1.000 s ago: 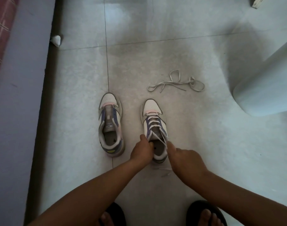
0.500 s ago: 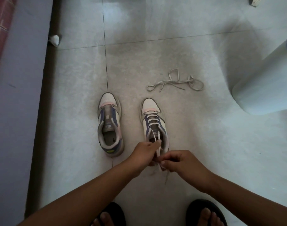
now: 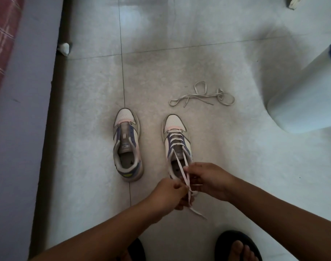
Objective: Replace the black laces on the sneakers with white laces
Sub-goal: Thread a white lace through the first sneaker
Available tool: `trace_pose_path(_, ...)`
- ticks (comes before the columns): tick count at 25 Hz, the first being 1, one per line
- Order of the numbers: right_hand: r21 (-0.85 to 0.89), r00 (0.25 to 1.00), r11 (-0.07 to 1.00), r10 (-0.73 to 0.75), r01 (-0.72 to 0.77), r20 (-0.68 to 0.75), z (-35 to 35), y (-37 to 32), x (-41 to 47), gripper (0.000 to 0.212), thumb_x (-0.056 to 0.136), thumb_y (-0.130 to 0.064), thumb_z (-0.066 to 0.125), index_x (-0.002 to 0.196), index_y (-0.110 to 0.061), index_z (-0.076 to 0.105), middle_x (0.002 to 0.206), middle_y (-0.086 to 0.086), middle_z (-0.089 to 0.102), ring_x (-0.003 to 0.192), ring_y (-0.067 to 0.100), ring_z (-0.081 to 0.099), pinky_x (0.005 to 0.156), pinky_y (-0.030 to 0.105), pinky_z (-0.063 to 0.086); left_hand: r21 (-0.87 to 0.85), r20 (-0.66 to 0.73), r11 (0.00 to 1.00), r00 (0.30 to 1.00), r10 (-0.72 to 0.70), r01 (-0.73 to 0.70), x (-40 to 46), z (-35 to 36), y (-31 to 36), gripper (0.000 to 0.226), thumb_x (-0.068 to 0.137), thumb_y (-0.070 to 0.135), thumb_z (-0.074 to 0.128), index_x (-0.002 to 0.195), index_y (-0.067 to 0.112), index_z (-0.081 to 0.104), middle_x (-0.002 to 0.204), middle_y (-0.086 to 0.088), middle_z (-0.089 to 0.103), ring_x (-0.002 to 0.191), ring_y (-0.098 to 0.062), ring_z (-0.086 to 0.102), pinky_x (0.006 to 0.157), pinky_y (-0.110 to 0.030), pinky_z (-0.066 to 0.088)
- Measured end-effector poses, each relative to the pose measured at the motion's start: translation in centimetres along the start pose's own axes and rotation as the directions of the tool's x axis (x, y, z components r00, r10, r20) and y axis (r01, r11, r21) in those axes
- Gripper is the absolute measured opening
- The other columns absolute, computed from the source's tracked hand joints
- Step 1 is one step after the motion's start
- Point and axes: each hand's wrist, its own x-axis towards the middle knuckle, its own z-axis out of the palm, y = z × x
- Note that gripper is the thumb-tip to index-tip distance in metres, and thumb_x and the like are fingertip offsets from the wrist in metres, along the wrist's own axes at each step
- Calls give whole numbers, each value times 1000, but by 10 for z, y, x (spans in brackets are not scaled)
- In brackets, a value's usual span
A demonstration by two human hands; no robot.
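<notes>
Two white and purple sneakers stand side by side on the tiled floor, toes pointing away from me. The left sneaker (image 3: pixel 127 146) has no lace in it. The right sneaker (image 3: pixel 177 142) is laced with a white lace (image 3: pixel 180 162), whose two ends run back over the heel. My left hand (image 3: pixel 170 194) and my right hand (image 3: pixel 208 178) both pinch these lace ends just behind the heel, close together. One loose end trails onto the floor below my hands. A second loose white lace (image 3: pixel 202 97) lies tangled on the floor beyond the right sneaker.
A purple-grey bed side (image 3: pixel 19 129) with a plaid cover runs along the left. A pale rounded container (image 3: pixel 304 102) stands at the right. A small white scrap (image 3: pixel 64 48) lies by the bed. My feet in black slippers (image 3: pixel 238 245) are at the bottom.
Both hands moved back from the shoe's opening toward me, drawing the lace ends out behind the heel; the ends now cross between my hands.
</notes>
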Motion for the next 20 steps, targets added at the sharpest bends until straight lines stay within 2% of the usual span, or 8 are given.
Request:
trace_pose_path(3,109,999,994,4,-9,49,1,3,0,18,93,-22,53,89,-8,63,91,13,71,76,20,69,67,27,52,59,-80,998,997,5,-1,3,-7,-7,26,96,13,44,85,12,67,79,-5,69,65,-13,66,58,-21,44)
trace_pose_path(5,158,993,987,-2,-17,118,0,4,0,23,94,-26,52,91,-8,66,95,13,72,82,20,69,73,29,51,173,-81,985,997,18,-3,7,-11,-9,24,94,12,45,86,6,67,82,-10,69,68,-17,65,58,-22,44)
trace_pose_path(7,158,993,987,-52,36,102,0,6,0,22,92,-23,55,91,-6,68,91,14,72,79,22,68,74,30,50,294,-114,956,992,49,-13,11,-18,-7,26,92,15,46,86,2,68,85,-16,70,69,-22,63,61,-24,44)
trace_pose_path(9,-52,987,986,-160,158,-23,-1,8,1,19,88,-21,61,87,-4,69,84,15,71,75,24,65,75,34,52,254,-217,967,974,69,-12,16,-26,1,31,94,20,41,84,6,67,83,-17,70,67,-24,62,61,-28,45)
trace_pose_path(11,-340,951,904,-300,259,-75,-1,10,0,18,86,-24,65,75,-10,69,79,15,70,72,23,63,77,39,54,120,-242,992,968,60,-32,19,-30,10,34,98,27,38,86,8,63,72,-10,67,57,-19,59,54,-24,45)
trace_pose_path(13,-401,937,867,-345,295,-56,-1,13,0,20,86,-25,66,67,-16,68,77,13,70,73,22,63,79,42,54,115,-211,991,973,94,-71,20,-27,14,31,97,31,45,86,10,65,66,-4,62,51,-13,55,47,-20,43)
trace_pose_path(17,-126,977,970,-213,210,-10,-4,13,1,20,90,-21,59,81,-6,70,87,14,73,83,26,70,75,31,56,321,-304,938,923,234,-132,26,-21,6,17,91,23,54,78,18,63,68,0,62,64,-14,59,60,-27,47)
trace_pose_path(20,47,990,989,-137,137,-16,-5,12,1,21,92,-17,55,91,-1,68,89,15,71,83,26,70,71,30,53,492,-380,859,854,355,-138,30,-23,0,10,92,28,53,94,21,60,77,2,61,77,-19,61,63,-25,40)
